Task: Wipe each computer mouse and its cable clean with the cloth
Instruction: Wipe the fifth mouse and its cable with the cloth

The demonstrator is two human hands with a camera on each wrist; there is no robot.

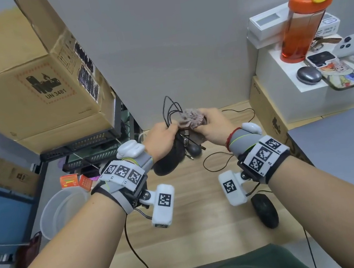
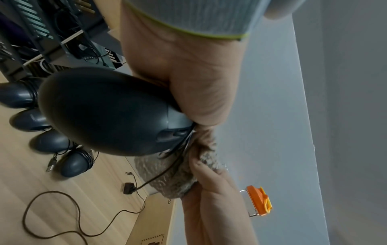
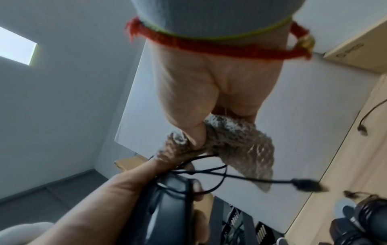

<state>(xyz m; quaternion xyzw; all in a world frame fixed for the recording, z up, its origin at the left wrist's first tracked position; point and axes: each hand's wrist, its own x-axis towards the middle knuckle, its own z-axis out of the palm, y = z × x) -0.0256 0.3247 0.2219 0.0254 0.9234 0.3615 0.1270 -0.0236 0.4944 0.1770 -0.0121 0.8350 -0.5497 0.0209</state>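
Hanging above the light wooden desk, a black oval computer mouse sits in the left hand, whose curled fingers also gather loops of its thin black cable; the USB plug dangles free. Touching the mouse's front end is a fuzzy grey-brown cloth, bunched in the right hand, whose thumb and fingers pinch it closed; where cloth meets cable is hidden by the fingers. Four more dark mice lie on the desk beyond, mostly hidden in the head view. Another black mouse lies near the desk's front edge. A grey Lenovo laptop, cut off by the frame, sits at right, and an orange bottle stands on white boxes.
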